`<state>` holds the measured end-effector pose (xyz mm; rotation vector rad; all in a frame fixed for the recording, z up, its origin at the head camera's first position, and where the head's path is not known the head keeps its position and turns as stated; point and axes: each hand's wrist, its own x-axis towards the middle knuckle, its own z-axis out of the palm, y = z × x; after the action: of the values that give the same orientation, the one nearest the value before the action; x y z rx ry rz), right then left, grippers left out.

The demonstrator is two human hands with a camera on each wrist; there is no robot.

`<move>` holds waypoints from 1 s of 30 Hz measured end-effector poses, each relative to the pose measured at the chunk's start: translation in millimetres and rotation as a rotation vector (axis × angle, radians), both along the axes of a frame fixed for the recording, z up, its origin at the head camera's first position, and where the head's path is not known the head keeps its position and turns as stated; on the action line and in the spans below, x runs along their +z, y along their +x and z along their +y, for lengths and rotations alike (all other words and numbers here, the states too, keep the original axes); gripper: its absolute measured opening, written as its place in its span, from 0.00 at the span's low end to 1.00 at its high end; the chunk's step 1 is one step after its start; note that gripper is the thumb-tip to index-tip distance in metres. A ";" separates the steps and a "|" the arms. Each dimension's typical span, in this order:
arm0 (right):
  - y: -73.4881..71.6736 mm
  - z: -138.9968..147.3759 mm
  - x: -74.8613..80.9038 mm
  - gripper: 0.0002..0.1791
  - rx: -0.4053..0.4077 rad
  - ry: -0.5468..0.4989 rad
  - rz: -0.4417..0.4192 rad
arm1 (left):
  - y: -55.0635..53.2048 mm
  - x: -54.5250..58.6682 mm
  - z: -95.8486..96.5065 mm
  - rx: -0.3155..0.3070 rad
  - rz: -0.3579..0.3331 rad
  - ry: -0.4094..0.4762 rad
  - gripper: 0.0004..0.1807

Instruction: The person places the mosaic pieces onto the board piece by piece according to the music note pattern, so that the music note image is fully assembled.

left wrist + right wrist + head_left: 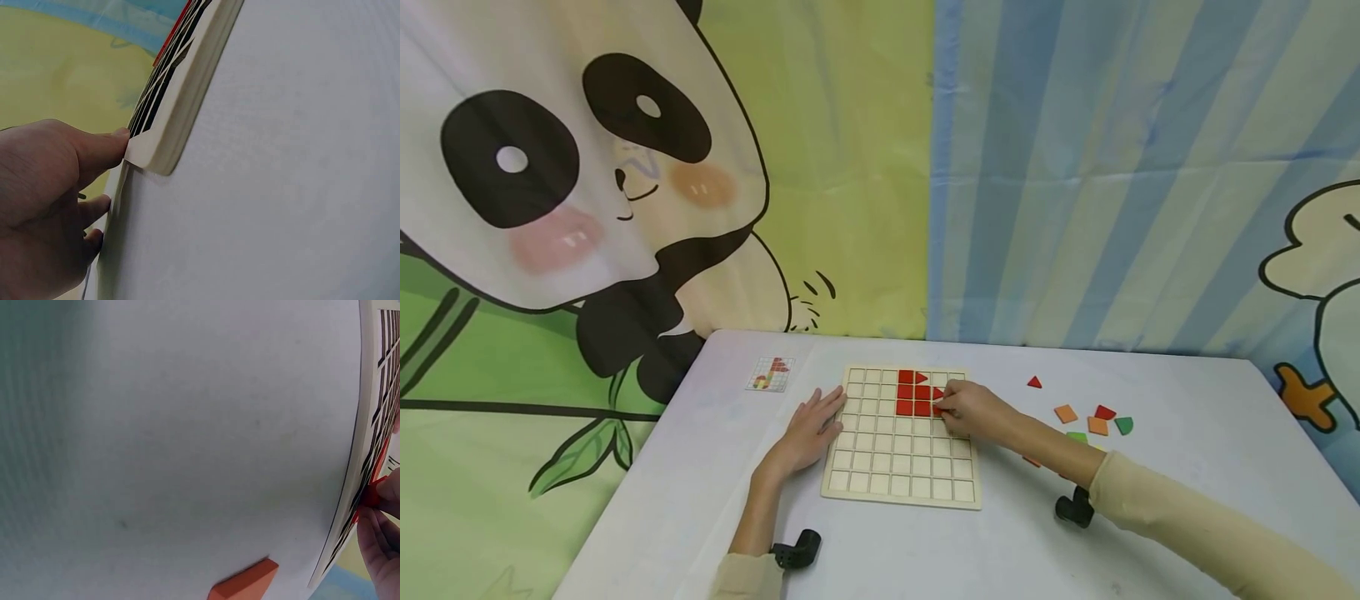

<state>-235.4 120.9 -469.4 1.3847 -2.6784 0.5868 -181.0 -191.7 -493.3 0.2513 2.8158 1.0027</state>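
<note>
A pale wooden grid board (901,465) lies on the white table, with several red squares (922,392) set in its upper cells. Red triangles (921,378) sit at the right of the squares. My left hand (807,431) rests at the board's left edge; in the left wrist view its thumb (103,149) touches the board's corner. Over the board's right side, my right hand (979,410) pinches a small red piece (371,495) between thumb and fingers, close over the cells. Fingers hide most of that piece, so I cannot tell its full shape.
A small printed pattern card (771,374) lies left of the board. To the right are a red triangle (1034,382), orange squares (1098,426), a green rounded piece (1123,426) and others partly behind my right forearm. A printed curtain (850,167) hangs behind the table.
</note>
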 end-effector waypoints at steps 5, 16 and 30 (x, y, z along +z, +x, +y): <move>-3.2 -0.2 -0.8 0.08 -0.028 0.025 0.013 | -1.6 -0.9 0.2 0.004 0.000 -0.002 0.28; -2.4 1.6 -4.5 0.08 -0.057 0.008 0.056 | -0.4 0.2 0.8 0.002 -0.009 0.004 0.28; -0.9 3.1 -5.6 0.08 -0.057 0.005 0.057 | 0.7 1.5 0.6 0.001 -0.009 0.006 0.28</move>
<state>-236.3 124.0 -475.0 1.3013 -2.6663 0.5279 -180.3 -191.1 -491.8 0.2456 2.8055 1.0097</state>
